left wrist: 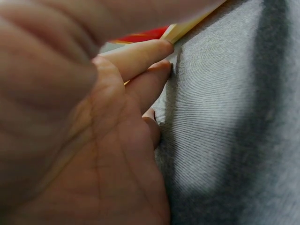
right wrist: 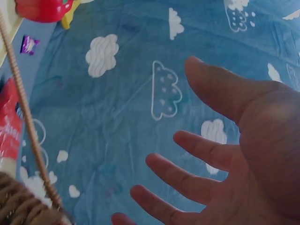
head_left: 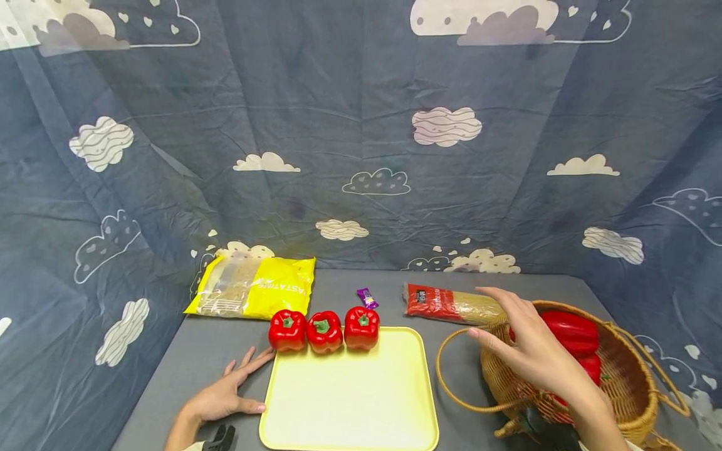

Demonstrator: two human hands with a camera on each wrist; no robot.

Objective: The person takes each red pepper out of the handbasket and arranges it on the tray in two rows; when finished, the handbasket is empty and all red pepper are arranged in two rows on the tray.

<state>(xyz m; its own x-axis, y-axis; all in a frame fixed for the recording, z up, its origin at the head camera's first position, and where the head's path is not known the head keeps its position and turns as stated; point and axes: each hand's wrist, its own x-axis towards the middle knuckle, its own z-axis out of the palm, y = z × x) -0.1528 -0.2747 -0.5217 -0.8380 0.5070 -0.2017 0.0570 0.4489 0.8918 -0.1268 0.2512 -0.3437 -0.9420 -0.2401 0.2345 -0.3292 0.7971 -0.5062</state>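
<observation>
Three red bell peppers (head_left: pixel 324 332) stand in a row along the far edge of a pale yellow tray (head_left: pixel 350 401). My left hand (head_left: pixel 225 391) rests beside the tray's left side, fingers spread, with thumb and fingertip at its rim. In the left wrist view those fingers (left wrist: pixel 150 84) lie against the grey cloth. Over the wicker basket (head_left: pixel 634 376) at the right hovers my right hand (head_left: pixel 538 354), its fingers extended and holding nothing. Inside the basket lie more red peppers (head_left: pixel 572 332), partly hidden by the hand and forearm.
A yellow bag (head_left: pixel 276 285) with a clear window lies at the back left. Near the middle back is a small purple-wrapped candy (head_left: pixel 367 298). A red-and-clear packet of noodles (head_left: pixel 445 305) lies behind the basket, whose looped handle (head_left: pixel 442 376) leans toward the tray.
</observation>
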